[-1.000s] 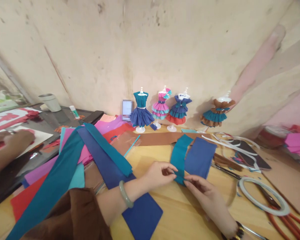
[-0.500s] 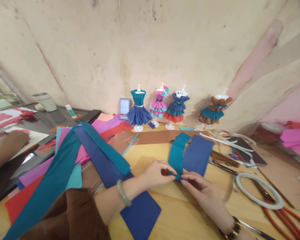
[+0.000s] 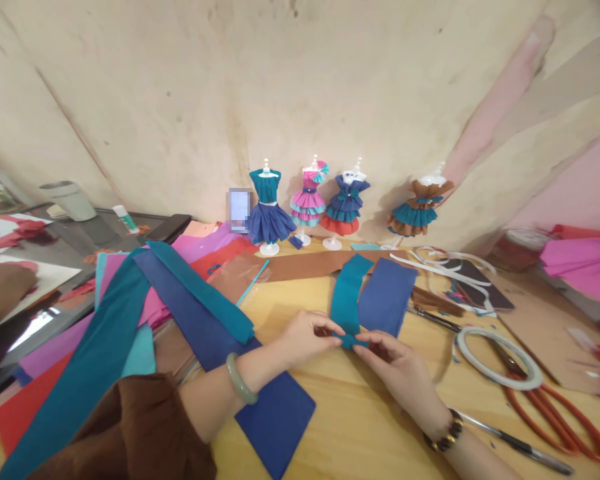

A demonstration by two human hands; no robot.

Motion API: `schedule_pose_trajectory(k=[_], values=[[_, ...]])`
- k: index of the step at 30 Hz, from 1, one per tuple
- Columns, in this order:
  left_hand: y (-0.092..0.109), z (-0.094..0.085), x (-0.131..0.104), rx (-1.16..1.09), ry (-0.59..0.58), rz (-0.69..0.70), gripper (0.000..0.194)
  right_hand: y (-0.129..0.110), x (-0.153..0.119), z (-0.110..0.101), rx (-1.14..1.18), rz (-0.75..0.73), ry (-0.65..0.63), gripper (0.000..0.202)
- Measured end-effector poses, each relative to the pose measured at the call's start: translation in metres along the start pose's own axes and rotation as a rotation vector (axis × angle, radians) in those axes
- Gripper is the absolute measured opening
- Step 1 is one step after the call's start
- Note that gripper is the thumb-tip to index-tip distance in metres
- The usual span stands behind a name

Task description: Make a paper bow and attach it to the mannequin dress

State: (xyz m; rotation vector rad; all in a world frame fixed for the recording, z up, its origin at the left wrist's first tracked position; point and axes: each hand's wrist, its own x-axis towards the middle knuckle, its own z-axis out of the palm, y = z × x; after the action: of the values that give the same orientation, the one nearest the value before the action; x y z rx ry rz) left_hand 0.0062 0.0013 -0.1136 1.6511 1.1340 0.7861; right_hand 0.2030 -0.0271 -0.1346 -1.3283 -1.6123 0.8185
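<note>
Between my two hands is a small teal paper bow (image 3: 349, 341), pinched at both ends above the wooden table. My left hand (image 3: 307, 337), with a jade bangle at the wrist, closes thumb and fingertips on its left end. On the right end my right hand (image 3: 393, 363), wearing a beaded bracelet, pinches likewise. Just behind the bow lies a teal paper strip (image 3: 351, 287), beside a dark blue paper piece (image 3: 387, 297). A long blue strip (image 3: 280, 420) passes beneath my left forearm.
Several small mannequins in paper dresses, one in teal and blue (image 3: 269, 207), stand along the wall. Right of my hands lie large orange-handled scissors (image 3: 555, 420), a white tape roll (image 3: 500, 383) and a pen-like tool (image 3: 520, 443). Coloured sheets pile up leftward. Another person's arm (image 3: 5, 293) shows far left.
The view has shifted slightly, so most things sit further left and higher. The bow has turned and shows flatter between my fingers; both hands keep their pinch.
</note>
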Motion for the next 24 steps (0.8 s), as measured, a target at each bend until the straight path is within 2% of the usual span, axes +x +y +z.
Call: schedule_pose_trajectory(k=[12, 24], values=[[-0.0034, 0.0011, 0.0031, -0.03, 0.027, -0.023, 0.02, -0.0024, -0.0009, 0.0008, 0.014, 0.03, -0.001, 0.024], [-0.003, -0.0005, 0.0026, 0.145, 0.048, 0.09, 0.014, -0.0009, -0.0003, 0.0006, 0.025, -0.031, 0.0, 0.019]])
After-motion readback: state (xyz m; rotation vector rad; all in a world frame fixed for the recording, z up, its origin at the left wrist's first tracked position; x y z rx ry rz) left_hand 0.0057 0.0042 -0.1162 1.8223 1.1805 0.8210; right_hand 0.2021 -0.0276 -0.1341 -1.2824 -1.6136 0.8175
